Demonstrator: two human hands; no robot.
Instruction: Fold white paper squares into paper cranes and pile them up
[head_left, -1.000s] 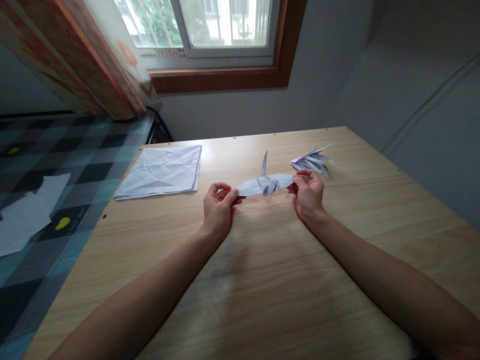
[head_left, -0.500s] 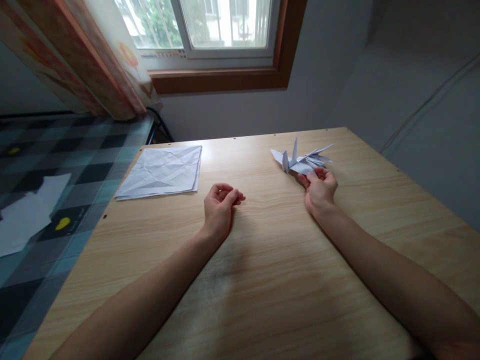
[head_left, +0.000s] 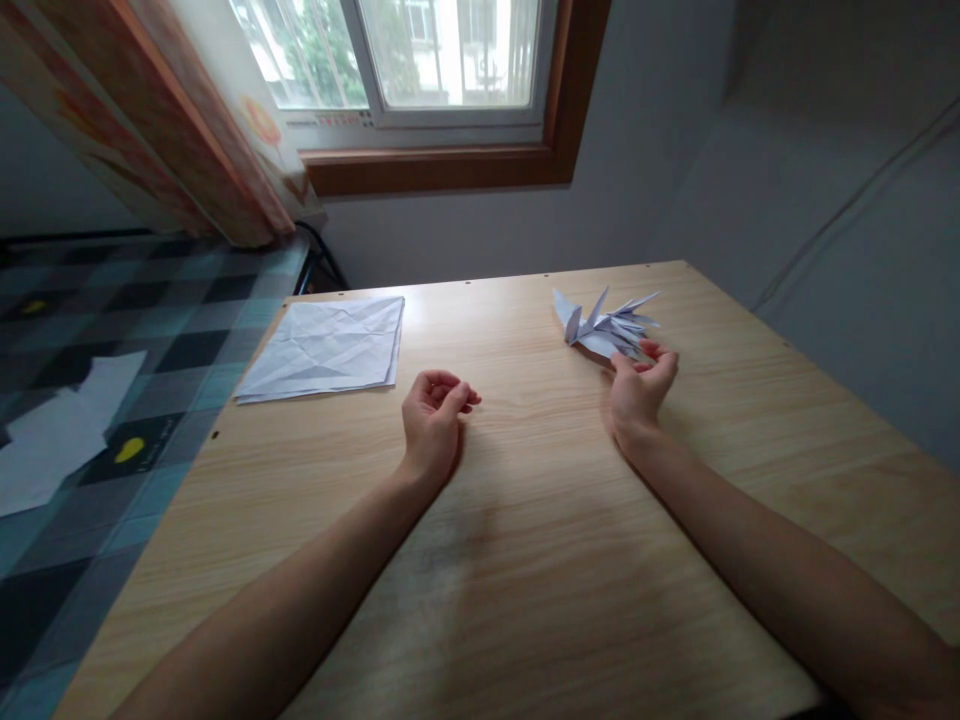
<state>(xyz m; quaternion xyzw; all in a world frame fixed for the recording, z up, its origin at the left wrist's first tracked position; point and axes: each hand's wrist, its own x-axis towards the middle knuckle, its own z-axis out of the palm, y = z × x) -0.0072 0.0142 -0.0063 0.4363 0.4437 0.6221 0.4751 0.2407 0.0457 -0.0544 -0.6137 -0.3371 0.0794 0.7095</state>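
White folded-paper bird [head_left: 594,344] lies beside folded pieces [head_left: 628,324]. Right hand [head_left: 642,394] at its wing, thumb and fingers parted. Left hand [head_left: 433,418] curled, thumb pressed to forefinger.

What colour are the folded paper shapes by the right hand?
White, slightly bluish; the folded paper shapes show best in the head view.

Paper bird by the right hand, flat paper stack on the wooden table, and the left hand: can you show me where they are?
Paper bird [head_left: 596,344]: head view, on its near wing.
Paper stack [head_left: 324,345]: head view, middle of the top sheet.
Left hand [head_left: 433,422]: head view, by the thumb's base.
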